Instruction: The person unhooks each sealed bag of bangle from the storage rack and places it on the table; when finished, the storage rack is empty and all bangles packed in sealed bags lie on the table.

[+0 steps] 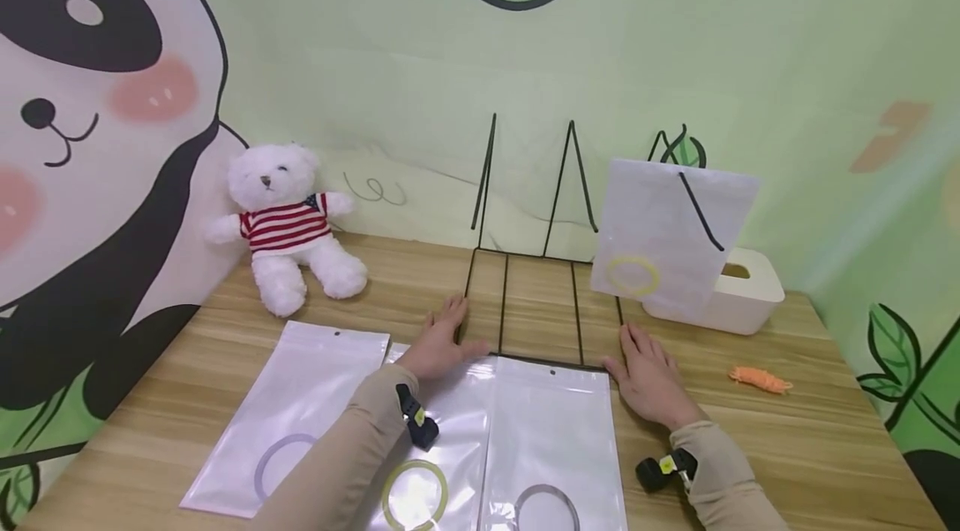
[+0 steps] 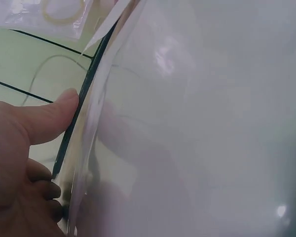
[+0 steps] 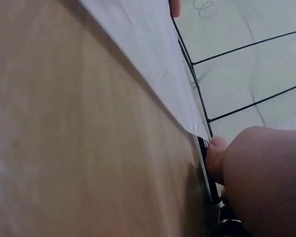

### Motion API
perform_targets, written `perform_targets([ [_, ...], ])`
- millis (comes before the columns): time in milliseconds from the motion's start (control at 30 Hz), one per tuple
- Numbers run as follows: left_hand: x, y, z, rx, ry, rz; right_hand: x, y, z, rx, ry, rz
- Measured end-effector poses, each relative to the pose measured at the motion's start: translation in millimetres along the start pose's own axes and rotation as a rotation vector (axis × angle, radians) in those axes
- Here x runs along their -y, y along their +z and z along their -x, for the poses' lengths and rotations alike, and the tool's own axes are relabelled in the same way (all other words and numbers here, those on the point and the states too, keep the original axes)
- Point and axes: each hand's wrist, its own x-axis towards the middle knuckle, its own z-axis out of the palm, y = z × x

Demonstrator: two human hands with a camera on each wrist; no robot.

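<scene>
A black wire rack [image 1: 577, 314] with upright prongs stands on the table against the wall. My left hand [image 1: 442, 341] holds its front left corner; in the left wrist view the thumb [image 2: 64, 106] presses the front rod. At the front right corner, my right hand [image 1: 651, 373] grips the frame, its thumb [image 3: 217, 153] against the rod. A white plastic bag [image 1: 675, 222] showing a yellow ring hangs from the right prong. Before the rack lie a left bag [image 1: 322, 381], a middle bag [image 1: 457, 406] partly under my left forearm, and a right bag [image 1: 551, 431], each showing a ring.
A white teddy bear [image 1: 285, 231] in a striped shirt sits at the back left. Behind the hanging bag is a white tissue box [image 1: 750, 302]. An orange cord bundle [image 1: 760, 379] lies to the right on the wooden table [image 1: 795, 464].
</scene>
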Motion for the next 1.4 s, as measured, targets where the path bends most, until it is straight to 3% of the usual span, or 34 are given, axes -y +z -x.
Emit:
perform_targets([
  [167,1.7,2.3,1.2,0.007,-0.015,-0.022,-3.3,4.7,0.0,0.004,0.011,-0.016],
  [400,0.4,2.4,-0.8,-0.008,0.015,-0.063,-1.7,0.9,-1.8,-0.018,0.011,-0.025],
  [667,2.6,-1.9,0.6,-0.015,0.039,-0.085,2.2,-0.8,-5.8,-0.007,-0.003,-0.022],
  [933,4.7,2.9,1.5,0.000,0.047,-0.135,-1.8,-3.2,-8.0,0.034,-0.005,-0.072],
  [1100,5.0,7.7,0.8,0.004,0.040,-0.168,-2.9,-19.9,-9.2,0.071,-0.018,-0.147],
  [1400,2.2,9.6,-0.8,0.015,0.044,-0.173,9.7,-76.9,-3.0,0.139,0.007,-0.273],
])
